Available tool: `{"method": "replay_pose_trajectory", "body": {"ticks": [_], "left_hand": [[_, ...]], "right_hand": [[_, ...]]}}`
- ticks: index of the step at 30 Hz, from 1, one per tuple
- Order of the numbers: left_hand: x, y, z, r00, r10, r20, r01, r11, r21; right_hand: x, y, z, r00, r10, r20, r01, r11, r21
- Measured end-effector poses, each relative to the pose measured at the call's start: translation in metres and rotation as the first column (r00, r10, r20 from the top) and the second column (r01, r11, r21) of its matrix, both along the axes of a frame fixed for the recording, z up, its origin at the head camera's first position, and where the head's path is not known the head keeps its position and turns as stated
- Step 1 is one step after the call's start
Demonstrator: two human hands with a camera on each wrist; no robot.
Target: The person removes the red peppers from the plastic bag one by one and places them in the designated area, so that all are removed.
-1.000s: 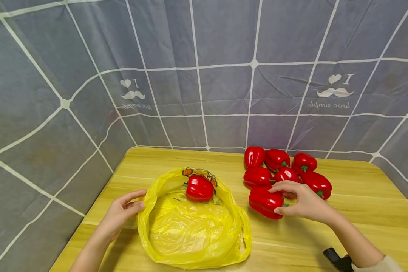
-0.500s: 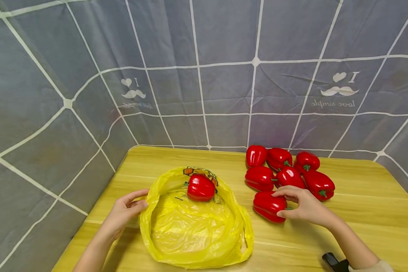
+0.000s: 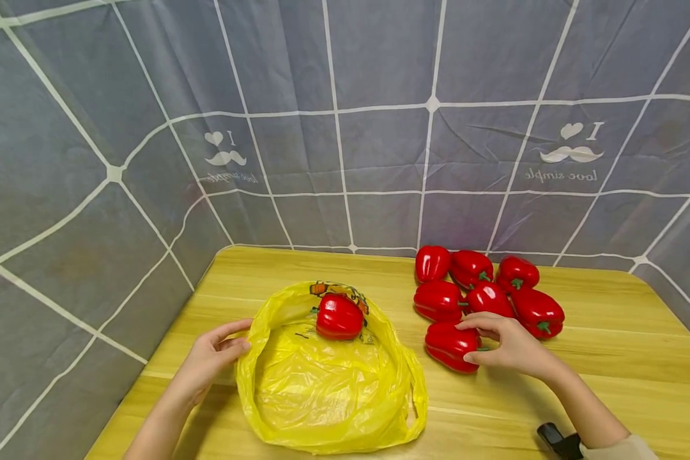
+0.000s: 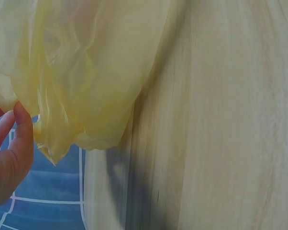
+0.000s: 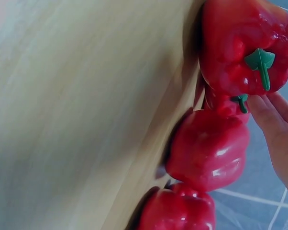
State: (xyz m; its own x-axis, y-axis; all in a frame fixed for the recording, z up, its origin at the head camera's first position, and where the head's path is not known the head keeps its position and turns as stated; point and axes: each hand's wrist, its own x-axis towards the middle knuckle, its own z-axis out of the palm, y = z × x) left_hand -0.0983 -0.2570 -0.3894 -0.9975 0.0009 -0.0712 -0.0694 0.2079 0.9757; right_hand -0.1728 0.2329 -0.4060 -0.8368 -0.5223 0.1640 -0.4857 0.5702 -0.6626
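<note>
My left hand [image 3: 209, 358] pinches the left rim of a yellow plastic bag [image 3: 316, 396], which lies with its mouth spread wide; the left wrist view shows fingertips on the thin film [image 4: 53, 120]. Inside the bag, near its far side, lies one red bell pepper [image 3: 339, 317] with a green stem. To the right of the bag, my right hand [image 3: 512, 345] grips another red bell pepper [image 3: 450, 346] between thumb and fingers. In the right wrist view, that pepper [image 5: 244, 43] has its green stem facing the camera. Whether it touches the table cannot be told.
Several more red bell peppers [image 3: 489, 299] lie clustered behind the right hand on the wood-grain table [image 3: 609, 377]. A black object [image 3: 558, 441] shows by the right forearm. Grey cloth with white lines [image 3: 379, 153] hangs behind and at the sides.
The gripped pepper and right hand have shifted slightly, and a small gap now shows between that pepper and the one behind. My left hand keeps hold of the bag's rim.
</note>
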Motion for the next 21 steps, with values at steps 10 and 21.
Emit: {"method": "replay_pose_trajectory", "body": {"ticks": [10, 21], "left_hand": [[-0.001, 0.000, 0.000, 1.000, -0.007, 0.007, 0.007, 1.000, -0.005], [-0.001, 0.003, 0.002, 1.000, 0.002, -0.009, -0.002, 1.000, 0.003]], "right_hand": [[-0.003, -0.003, 0.009, 1.000, 0.028, 0.004, -0.028, 0.999, 0.025], [-0.006, -0.004, 0.027, 0.998, 0.062, 0.014, -0.061, 0.998, -0.020]]}}
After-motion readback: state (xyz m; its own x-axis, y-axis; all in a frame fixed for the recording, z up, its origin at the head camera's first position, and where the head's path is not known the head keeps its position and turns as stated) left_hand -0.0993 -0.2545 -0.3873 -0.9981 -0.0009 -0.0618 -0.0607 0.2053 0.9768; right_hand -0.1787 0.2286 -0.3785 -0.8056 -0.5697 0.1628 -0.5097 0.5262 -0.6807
